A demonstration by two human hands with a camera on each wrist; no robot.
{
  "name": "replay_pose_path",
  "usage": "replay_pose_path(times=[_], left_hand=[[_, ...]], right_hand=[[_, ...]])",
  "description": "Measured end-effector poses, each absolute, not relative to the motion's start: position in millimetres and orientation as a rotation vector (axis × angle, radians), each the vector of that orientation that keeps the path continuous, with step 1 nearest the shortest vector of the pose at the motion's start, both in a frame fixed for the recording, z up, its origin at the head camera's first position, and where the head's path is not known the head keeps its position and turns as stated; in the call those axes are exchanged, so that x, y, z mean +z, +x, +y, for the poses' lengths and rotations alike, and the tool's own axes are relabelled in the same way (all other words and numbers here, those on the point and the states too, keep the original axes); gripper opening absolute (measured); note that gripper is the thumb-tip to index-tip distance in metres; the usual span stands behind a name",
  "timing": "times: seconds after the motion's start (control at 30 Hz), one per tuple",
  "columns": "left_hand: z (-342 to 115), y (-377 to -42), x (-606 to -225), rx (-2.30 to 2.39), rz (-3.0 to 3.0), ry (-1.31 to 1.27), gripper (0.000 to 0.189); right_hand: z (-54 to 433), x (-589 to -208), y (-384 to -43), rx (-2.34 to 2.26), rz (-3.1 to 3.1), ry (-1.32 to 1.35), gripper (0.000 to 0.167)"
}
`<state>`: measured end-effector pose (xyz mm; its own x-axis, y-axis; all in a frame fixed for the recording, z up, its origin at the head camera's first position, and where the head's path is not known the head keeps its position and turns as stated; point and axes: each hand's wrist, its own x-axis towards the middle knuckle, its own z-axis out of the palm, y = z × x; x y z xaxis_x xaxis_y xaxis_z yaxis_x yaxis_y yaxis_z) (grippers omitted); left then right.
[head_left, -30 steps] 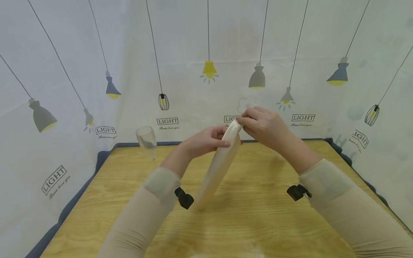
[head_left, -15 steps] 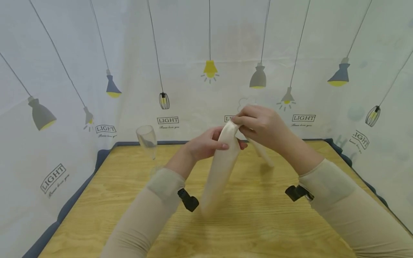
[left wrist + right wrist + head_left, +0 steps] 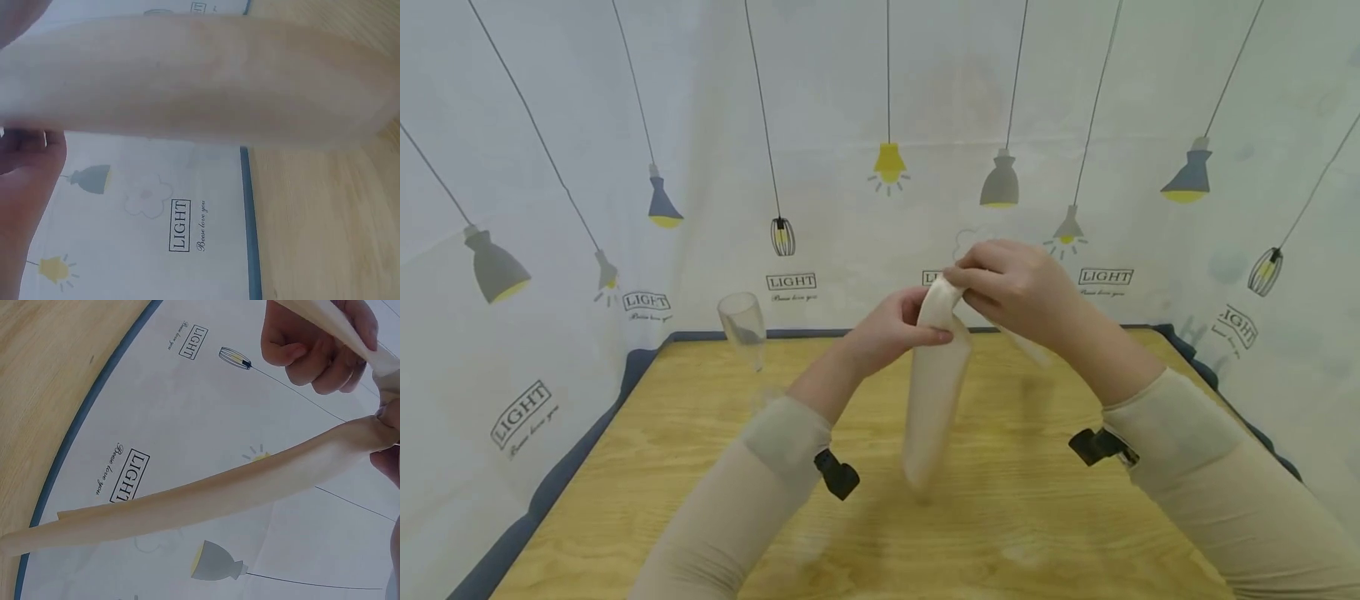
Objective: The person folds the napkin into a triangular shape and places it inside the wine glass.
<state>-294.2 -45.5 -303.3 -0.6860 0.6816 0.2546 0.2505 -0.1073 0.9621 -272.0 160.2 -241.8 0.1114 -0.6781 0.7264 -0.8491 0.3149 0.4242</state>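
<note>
A long, smooth cream cloth strip [image 3: 936, 408] hangs in a bend between both hands, above the table. My left hand [image 3: 891, 329] pinches it below the bend, thumb in front and fingers behind. At the top of the bend, the fingertips of my right hand [image 3: 1022, 279] grip the cloth. One tail drops toward the table in front; the other slants away to the right behind the right hand. In the right wrist view that tail of the cloth [image 3: 206, 494] stretches out long, and the left hand [image 3: 319, 356] shows curled fingers. The cloth crosses the left wrist view broadly.
A clear stemmed glass [image 3: 741, 317] stands at the back left of the wooden table [image 3: 1037, 500], its foot faint beside the left forearm. A white curtain [image 3: 835, 192] printed with lamps hangs behind the table's dark blue edge.
The hanging front tail has swung right and now hangs nearly straight down. My left hand has shifted slightly right. The rear tail has come into view; both hands keep hold of the cloth.
</note>
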Motion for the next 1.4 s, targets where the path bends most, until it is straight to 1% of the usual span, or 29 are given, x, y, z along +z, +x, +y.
replay_pose_path(times=[0.17, 0.3, 0.43, 0.6, 0.8, 1.03, 1.2, 1.23, 1.27, 1.33, 1.4], left_hand=[[-41.9, -290.2, -304.6, 1.845, 2.094, 0.949, 0.044], [-38.5, -288.8, -305.1, 1.879, 2.189, 0.946, 0.045], [-36.3, -288.2, -306.5, 1.891, 2.201, 0.956, 0.046], [-34.4, -289.3, -309.0, 1.893, 2.069, 0.994, 0.05], [-35.7, -288.8, -308.6, 1.898, 2.083, 0.887, 0.046], [-41.4, -286.8, -308.1, 1.866, 2.203, 0.851, 0.049], [-45.6, -282.4, -310.0, 1.932, 2.181, 0.876, 0.038], [-46.5, -282.2, -311.4, 1.96, 2.162, 0.89, 0.04], [-47.3, -282.0, -312.7, 1.987, 2.153, 0.91, 0.046], [-49.2, -281.5, -314.7, 2.029, 2.141, 0.949, 0.065], [-51.8, -281.0, -315.5, 2.057, 2.103, 0.976, 0.064]], right_hand=[[161.0, -243.0, -269.9, 0.161, -1.612, 1.405, 0.012], [161.1, -243.3, -268.6, 0.144, -1.623, 1.389, 0.01], [160.3, -244.7, -268.8, 0.138, -1.62, 1.391, 0.011], [157.5, -245.9, -269.3, 0.133, -1.61, 1.388, 0.013], [155.1, -245.2, -267.8, 0.115, -1.602, 1.379, 0.011], [160.9, -247.1, -268.1, 0.123, -1.617, 1.342, 0.014], [164.6, -250.6, -271.2, 0.131, -1.634, 1.321, 0.011], [164.8, -251.1, -271.3, 0.137, -1.636, 1.32, 0.011], [165.0, -251.4, -271.4, 0.145, -1.639, 1.319, 0.011], [165.4, -251.7, -270.9, 0.162, -1.648, 1.318, 0.012], [166.4, -251.7, -270.4, 0.176, -1.662, 1.313, 0.011]])
